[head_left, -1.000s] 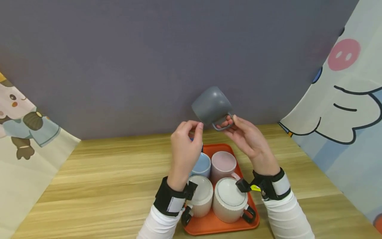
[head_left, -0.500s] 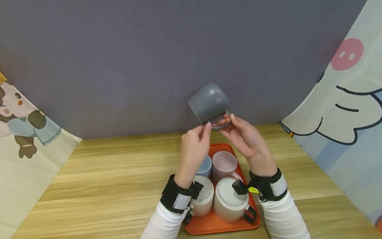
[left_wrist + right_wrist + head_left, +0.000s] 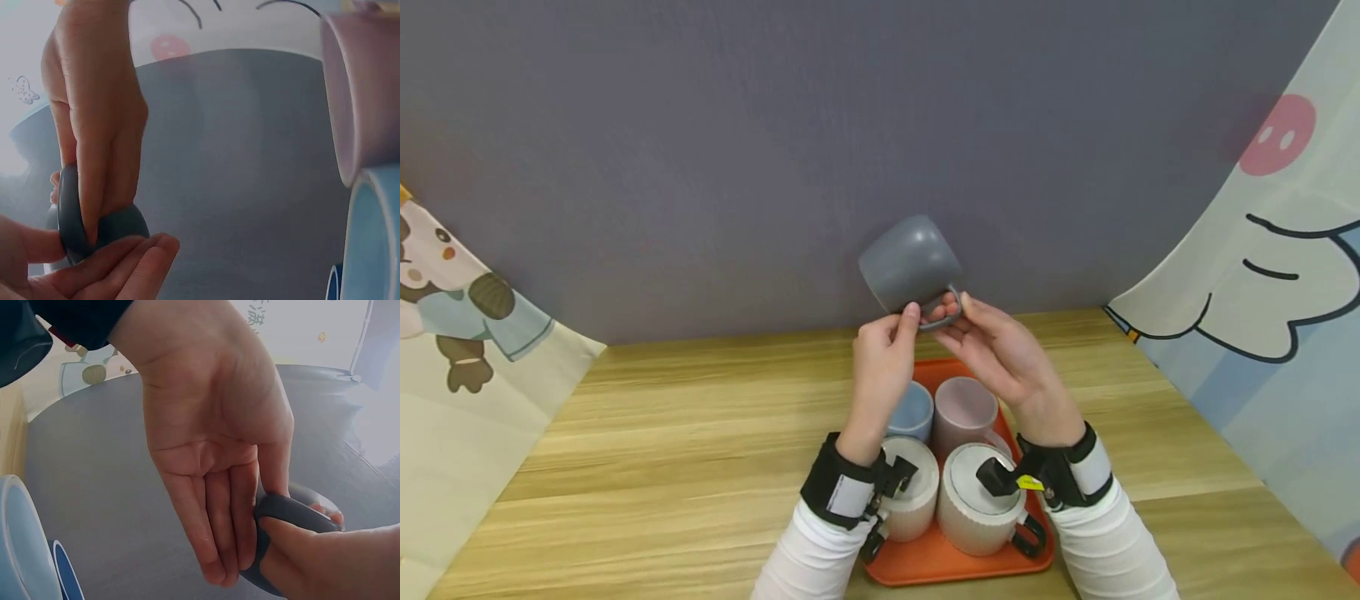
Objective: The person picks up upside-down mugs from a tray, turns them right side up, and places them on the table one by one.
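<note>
A grey mug (image 3: 910,262) hangs tilted in the air in front of the dark backdrop, above the tray's far end, its handle toward me. My right hand (image 3: 1018,367) holds the right side of the handle between thumb and fingers. At the handle's left end, near the mug's body, my left hand (image 3: 883,367) pinches with thumb and forefinger. The left wrist view shows both hands meeting at the grey handle (image 3: 72,212). The mug's inside is hidden.
Below the hands lies an orange tray (image 3: 958,573) on the wooden table (image 3: 700,450). It carries a light blue mug (image 3: 912,410), a pink mug (image 3: 964,408) and two white lidded mugs with black handles (image 3: 973,529). A dark blue rim (image 3: 67,572) shows beside the light blue mug.
My left hand has moved right and up to the mug and now pinches its handle. The grey mug and my right hand have shifted slightly left.
</note>
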A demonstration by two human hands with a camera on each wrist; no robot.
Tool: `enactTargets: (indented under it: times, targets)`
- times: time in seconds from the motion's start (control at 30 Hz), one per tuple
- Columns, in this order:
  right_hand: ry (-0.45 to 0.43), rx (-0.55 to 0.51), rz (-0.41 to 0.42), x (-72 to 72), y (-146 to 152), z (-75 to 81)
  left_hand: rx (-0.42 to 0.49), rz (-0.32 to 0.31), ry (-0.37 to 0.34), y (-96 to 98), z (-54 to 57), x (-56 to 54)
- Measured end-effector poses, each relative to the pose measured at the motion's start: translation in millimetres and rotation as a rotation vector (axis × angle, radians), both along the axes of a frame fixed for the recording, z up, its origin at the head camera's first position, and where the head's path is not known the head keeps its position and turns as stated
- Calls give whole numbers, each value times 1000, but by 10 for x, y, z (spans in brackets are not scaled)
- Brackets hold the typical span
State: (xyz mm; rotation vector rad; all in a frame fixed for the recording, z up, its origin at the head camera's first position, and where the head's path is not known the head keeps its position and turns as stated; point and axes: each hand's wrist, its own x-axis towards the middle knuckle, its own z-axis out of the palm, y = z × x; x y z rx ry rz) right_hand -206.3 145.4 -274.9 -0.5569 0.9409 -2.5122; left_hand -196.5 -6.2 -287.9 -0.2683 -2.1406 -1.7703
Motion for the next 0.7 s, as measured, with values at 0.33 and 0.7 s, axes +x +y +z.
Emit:
enactTargets:
  times: [0.33,0.7]
  targets:
    - [11,75,48,-36,-34,-56,429,-148,-72,-44,12,-44]
    - [36,189,19,-19,-72,-73,689,-274,-140,-95,21,-62]
